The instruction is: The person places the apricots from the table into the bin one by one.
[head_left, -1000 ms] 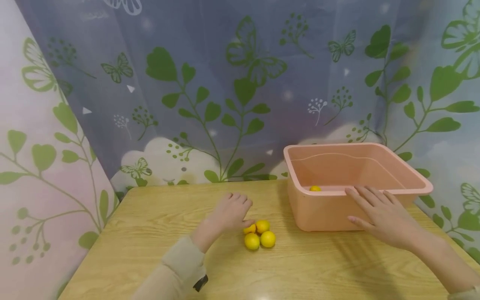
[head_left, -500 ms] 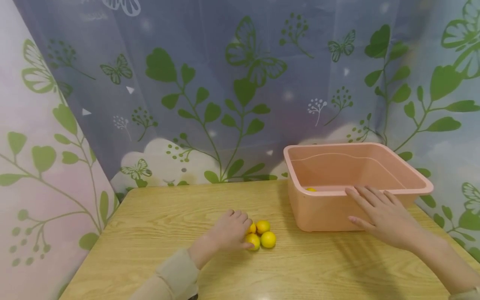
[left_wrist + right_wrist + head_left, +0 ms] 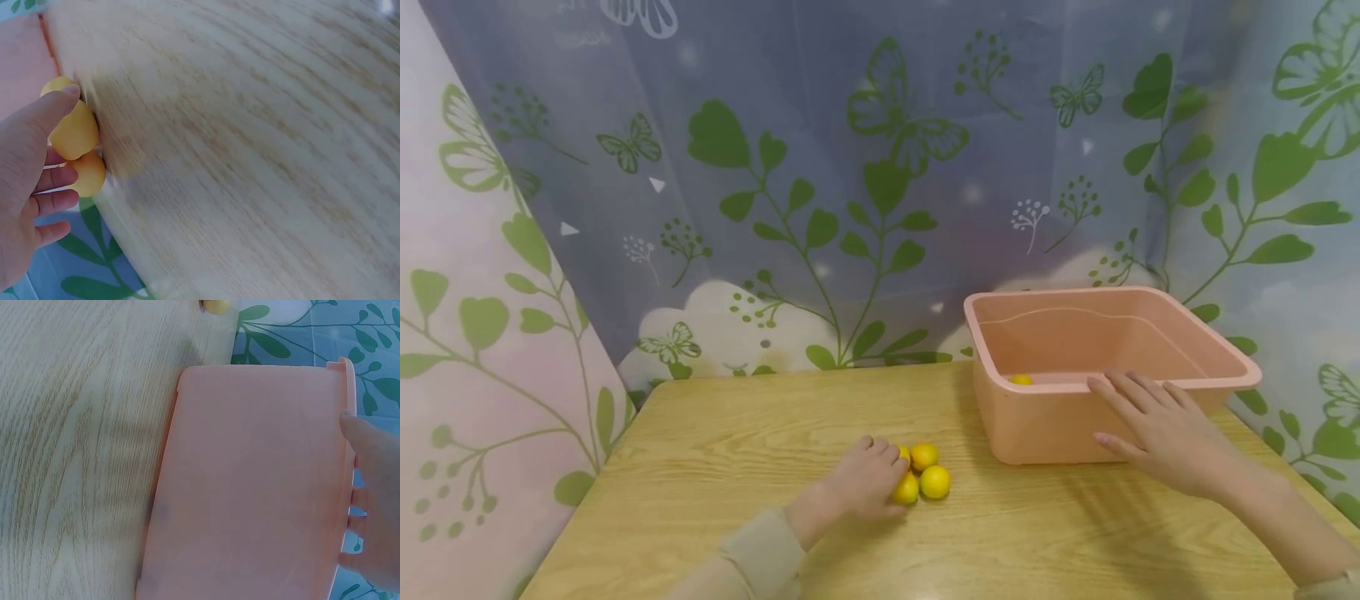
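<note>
Several yellow lemons lie bunched on the wooden table, left of a pink plastic tub. My left hand is around the left side of this bunch. In the left wrist view its thumb overlaps a lemon on the near side, and the spread fingers reach behind the bunch. My right hand holds the tub's front rim. The right wrist view shows the thumb outside the rim, with fingertips partly hidden behind it. Part of another lemon shows inside the tub.
A table with light wood grain lies under everything. Patterned cloth with leaves and butterflies hangs behind it and at both sides. The tub stands at the table's right, near the back cloth.
My left hand has come down and toward me from above the bunch, and its fingers now lie around the left lemons. My right hand has stayed on the tub's rim.
</note>
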Demonstrator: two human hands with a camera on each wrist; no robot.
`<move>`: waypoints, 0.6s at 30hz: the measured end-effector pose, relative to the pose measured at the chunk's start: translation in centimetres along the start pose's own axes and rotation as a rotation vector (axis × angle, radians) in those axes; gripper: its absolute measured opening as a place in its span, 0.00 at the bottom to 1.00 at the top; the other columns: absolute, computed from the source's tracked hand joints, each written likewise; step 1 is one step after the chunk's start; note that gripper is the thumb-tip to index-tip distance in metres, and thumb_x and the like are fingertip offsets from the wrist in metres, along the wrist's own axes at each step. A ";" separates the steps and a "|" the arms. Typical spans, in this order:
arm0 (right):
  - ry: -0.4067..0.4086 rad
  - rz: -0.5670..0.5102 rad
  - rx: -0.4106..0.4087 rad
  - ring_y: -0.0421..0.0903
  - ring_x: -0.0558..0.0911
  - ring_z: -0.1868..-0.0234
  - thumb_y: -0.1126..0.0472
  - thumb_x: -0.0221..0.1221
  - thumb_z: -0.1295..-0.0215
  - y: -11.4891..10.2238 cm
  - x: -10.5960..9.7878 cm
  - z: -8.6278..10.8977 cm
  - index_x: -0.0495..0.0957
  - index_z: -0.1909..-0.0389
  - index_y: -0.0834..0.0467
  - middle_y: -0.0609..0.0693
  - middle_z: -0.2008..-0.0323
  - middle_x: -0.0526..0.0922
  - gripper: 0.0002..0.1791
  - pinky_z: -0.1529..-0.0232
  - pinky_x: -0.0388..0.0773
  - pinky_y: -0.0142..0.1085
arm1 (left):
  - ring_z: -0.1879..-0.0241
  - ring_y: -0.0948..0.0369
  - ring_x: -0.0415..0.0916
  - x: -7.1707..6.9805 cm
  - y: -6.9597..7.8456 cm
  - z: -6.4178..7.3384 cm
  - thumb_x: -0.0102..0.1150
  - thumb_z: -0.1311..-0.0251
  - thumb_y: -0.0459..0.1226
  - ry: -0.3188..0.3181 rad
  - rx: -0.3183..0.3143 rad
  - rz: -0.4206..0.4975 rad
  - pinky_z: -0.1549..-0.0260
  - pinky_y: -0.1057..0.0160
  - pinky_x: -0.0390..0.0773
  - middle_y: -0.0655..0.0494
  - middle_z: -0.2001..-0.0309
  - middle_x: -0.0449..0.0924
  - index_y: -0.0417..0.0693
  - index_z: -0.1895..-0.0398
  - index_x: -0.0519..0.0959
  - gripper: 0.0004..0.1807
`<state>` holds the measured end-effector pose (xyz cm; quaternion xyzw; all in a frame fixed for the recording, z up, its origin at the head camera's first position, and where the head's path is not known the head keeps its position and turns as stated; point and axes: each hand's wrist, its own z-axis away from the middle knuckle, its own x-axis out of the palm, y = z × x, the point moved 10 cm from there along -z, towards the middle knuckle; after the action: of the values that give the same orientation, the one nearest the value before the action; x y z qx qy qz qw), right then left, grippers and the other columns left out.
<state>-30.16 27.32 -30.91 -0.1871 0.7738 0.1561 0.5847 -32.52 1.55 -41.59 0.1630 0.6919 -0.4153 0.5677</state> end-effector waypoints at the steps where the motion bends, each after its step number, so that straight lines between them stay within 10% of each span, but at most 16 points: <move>1: -0.003 -0.002 0.002 0.66 0.56 0.36 0.45 0.53 0.36 0.0 0.0 0.0 0.52 0.30 0.59 0.68 0.35 0.57 0.39 0.40 0.45 0.62 | 0.58 0.61 0.68 0.0 0.1 0.0 0.53 0.47 0.63 -0.001 0.002 -0.007 0.55 0.61 0.68 0.58 0.59 0.73 0.50 0.54 0.74 0.30; 18: 0.020 0.030 -0.008 0.66 0.57 0.37 0.44 0.53 0.36 -0.2 -0.1 -0.1 0.53 0.30 0.59 0.67 0.36 0.59 0.39 0.42 0.49 0.62 | 0.60 0.61 0.69 -0.8 0.0 -0.1 0.55 0.46 0.60 0.049 -0.007 0.051 0.55 0.59 0.69 0.58 0.61 0.73 0.50 0.58 0.76 0.25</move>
<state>-30.14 27.14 -30.79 -0.1793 0.7816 0.1660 0.5740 -32.37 1.79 -40.84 0.1885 0.7028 -0.3942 0.5615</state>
